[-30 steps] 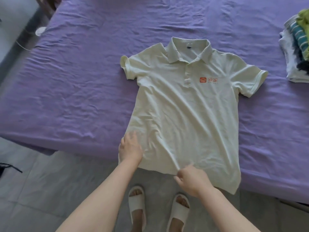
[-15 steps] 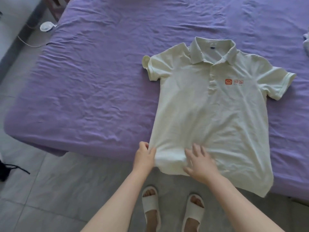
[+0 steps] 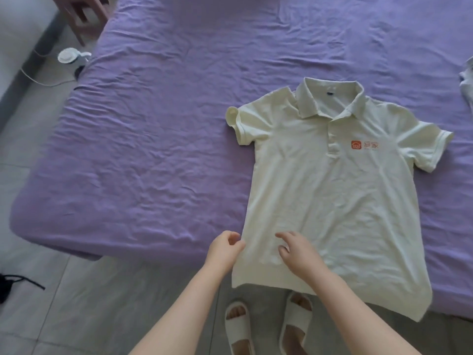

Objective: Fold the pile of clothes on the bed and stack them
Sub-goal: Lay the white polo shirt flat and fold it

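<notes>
A pale yellow-green polo shirt (image 3: 332,201) with an orange chest logo lies face up and spread out on the purple bed sheet (image 3: 153,149). Its hem hangs over the bed's near edge. My left hand (image 3: 225,248) is at the shirt's lower left side edge, fingers curled, thumb against the fabric as it pinches the edge. Just to the right, my right hand (image 3: 294,249) rests on the lower front of the shirt with fingers loosely bent and holding nothing.
A bit of white clothing (image 3: 467,83) shows at the right frame edge. A wooden stool (image 3: 84,14) and a white round device (image 3: 69,56) with a cable stand on the floor at the far left. My feet in white slippers (image 3: 266,326) are below the hem.
The view swung left, so the clothes stack at the right left the frame. My right hand let go of the hem and moved onto the shirt's lower left; my left hand shifted to the side edge.
</notes>
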Demonstrator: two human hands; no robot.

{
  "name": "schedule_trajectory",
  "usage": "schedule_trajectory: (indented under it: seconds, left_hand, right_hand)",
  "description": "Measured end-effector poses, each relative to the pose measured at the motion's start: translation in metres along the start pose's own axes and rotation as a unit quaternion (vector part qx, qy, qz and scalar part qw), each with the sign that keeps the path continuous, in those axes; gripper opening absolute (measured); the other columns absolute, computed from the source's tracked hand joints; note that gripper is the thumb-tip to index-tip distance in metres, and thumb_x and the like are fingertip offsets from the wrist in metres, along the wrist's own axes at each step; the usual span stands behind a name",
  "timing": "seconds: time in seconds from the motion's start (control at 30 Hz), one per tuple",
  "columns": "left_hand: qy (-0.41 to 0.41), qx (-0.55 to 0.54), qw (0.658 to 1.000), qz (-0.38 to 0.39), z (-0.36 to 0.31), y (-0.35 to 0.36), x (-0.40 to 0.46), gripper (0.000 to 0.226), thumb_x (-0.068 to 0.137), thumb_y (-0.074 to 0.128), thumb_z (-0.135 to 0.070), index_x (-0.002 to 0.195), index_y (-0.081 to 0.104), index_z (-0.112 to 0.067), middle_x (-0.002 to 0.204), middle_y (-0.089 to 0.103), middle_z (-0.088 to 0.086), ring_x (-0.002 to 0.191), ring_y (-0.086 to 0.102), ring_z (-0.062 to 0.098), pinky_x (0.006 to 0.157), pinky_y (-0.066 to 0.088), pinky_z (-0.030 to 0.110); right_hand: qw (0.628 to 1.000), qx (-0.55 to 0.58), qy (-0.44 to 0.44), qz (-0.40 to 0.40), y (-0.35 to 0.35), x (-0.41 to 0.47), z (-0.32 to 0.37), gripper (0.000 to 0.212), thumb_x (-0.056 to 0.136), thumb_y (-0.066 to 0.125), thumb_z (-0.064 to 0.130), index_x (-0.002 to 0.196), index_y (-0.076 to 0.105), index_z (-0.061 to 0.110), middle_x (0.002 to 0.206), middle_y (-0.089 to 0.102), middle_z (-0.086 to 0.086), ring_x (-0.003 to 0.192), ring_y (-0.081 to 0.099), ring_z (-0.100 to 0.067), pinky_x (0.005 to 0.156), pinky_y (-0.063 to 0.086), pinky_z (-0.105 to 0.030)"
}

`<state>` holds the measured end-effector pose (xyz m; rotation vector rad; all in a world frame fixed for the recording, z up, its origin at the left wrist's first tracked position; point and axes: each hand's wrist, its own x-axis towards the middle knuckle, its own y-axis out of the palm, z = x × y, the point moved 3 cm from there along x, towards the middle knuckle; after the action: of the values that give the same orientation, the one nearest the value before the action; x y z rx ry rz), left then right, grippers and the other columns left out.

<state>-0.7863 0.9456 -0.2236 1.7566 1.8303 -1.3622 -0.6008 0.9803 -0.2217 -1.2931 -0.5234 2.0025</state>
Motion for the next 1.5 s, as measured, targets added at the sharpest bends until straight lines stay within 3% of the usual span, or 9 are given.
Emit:
schedule_trajectory:
  seconds: [0.23,0.4,0.7,0.8,1.03,1.2,1.27,1.37,1.5]
  left_hand:
    - [-0.042,-0.182,0.982,-0.036,-0.082,-0.006,0.05,0.047,0.094,0.056,-0.018,0.137,0.044,-0.004,0.124,0.055,0.007,0.107,0.06,0.024,0.099,0.047,0.041]
    - [-0.074,-0.336,0.936,-0.077,-0.136,-0.016,0.088,0.046,0.097,0.052,-0.014,0.139,0.039,0.0,0.103,0.055,0.006,0.08,0.054,0.016,0.074,0.049,0.032]
    - [-0.058,-0.292,0.941,-0.16,-0.185,-0.042,0.16,0.072,0.087,0.067,-0.024,0.146,0.03,-0.006,0.143,0.044,0.012,0.128,0.046,0.024,0.106,0.038,0.035]
    - [-0.065,-0.251,0.953,-0.16,-0.195,-0.047,0.188,0.074,0.08,0.074,-0.026,0.14,0.036,-0.006,0.134,0.053,0.01,0.12,0.053,0.025,0.102,0.043,0.04]
    - [-0.029,-0.055,0.981,-0.182,-0.2,-0.053,0.21,0.022,0.078,0.065,-0.027,0.089,0.058,-0.009,0.101,0.057,0.006,0.102,0.047,0.027,0.091,0.043,0.039]
    - [-0.02,-0.188,0.972,-0.138,-0.196,-0.059,0.213,0.018,0.079,0.065,-0.019,0.088,0.05,-0.017,0.088,0.059,-0.005,0.084,0.057,0.017,0.078,0.05,0.036]
    - [-0.037,-0.26,0.958,-0.117,-0.194,-0.059,0.215,0.028,0.079,0.069,-0.018,0.096,0.048,-0.024,0.093,0.061,-0.01,0.087,0.06,0.008,0.08,0.052,0.032]
    - [-0.025,-0.335,0.937,-0.095,-0.192,-0.059,0.21,0.037,0.081,0.071,-0.016,0.108,0.051,-0.031,0.106,0.064,-0.01,0.099,0.062,0.007,0.088,0.053,0.035]
    - [-0.003,-0.341,0.934,-0.102,-0.192,-0.057,0.207,0.052,0.083,0.068,-0.007,0.13,0.052,-0.021,0.115,0.065,-0.006,0.105,0.063,0.009,0.092,0.052,0.036]
  right_hand:
    - [0.999,-0.025,-0.039,-0.017,-0.059,0.059,0.0,0.043,0.096,0.044,0.018,0.139,0.043,0.016,0.146,0.036,-0.004,0.133,0.035,-0.022,0.106,0.029,-0.027]
    - [0.993,-0.073,-0.088,-0.021,-0.114,0.115,0.007,0.046,0.097,0.042,0.021,0.142,0.038,0.021,0.15,0.031,-0.002,0.134,0.031,-0.023,0.106,0.031,-0.031]
    - [0.978,-0.171,-0.097,-0.074,-0.191,0.208,0.039,0.055,0.099,0.037,0.04,0.149,0.018,0.031,0.16,0.005,-0.003,0.146,0.003,-0.026,0.114,0.017,-0.038]
    - [0.976,-0.186,-0.079,-0.085,-0.206,0.238,0.046,0.06,0.098,0.036,0.046,0.15,0.01,0.034,0.16,-0.002,-0.004,0.147,-0.003,-0.028,0.116,0.014,-0.04]
    - [0.96,-0.266,-0.06,-0.069,-0.207,0.298,0.052,0.064,0.095,0.03,0.055,0.15,0.003,0.036,0.159,-0.009,-0.005,0.145,-0.013,-0.03,0.116,0.005,-0.047]
    - [0.958,-0.286,-0.032,-0.014,-0.203,0.338,0.072,0.068,0.093,0.028,0.059,0.148,-0.006,0.04,0.158,-0.017,-0.003,0.144,-0.016,-0.031,0.112,0.005,-0.057]
    - [0.953,-0.299,-0.037,-0.033,-0.209,0.345,0.087,0.064,0.093,0.033,0.056,0.149,0.008,0.036,0.16,-0.005,-0.006,0.145,-0.012,-0.032,0.112,0.005,-0.056]
    - [0.943,-0.268,-0.136,-0.143,-0.215,0.34,0.124,0.041,0.095,0.041,0.046,0.132,0.048,0.031,0.141,0.042,-0.005,0.13,0.032,-0.029,0.1,0.03,-0.037]
    - [0.992,-0.075,-0.101,0.0,-0.191,0.329,0.165,0.053,0.085,0.045,0.064,0.126,0.053,0.032,0.118,0.049,0.001,0.103,0.056,-0.023,0.076,0.04,-0.031]
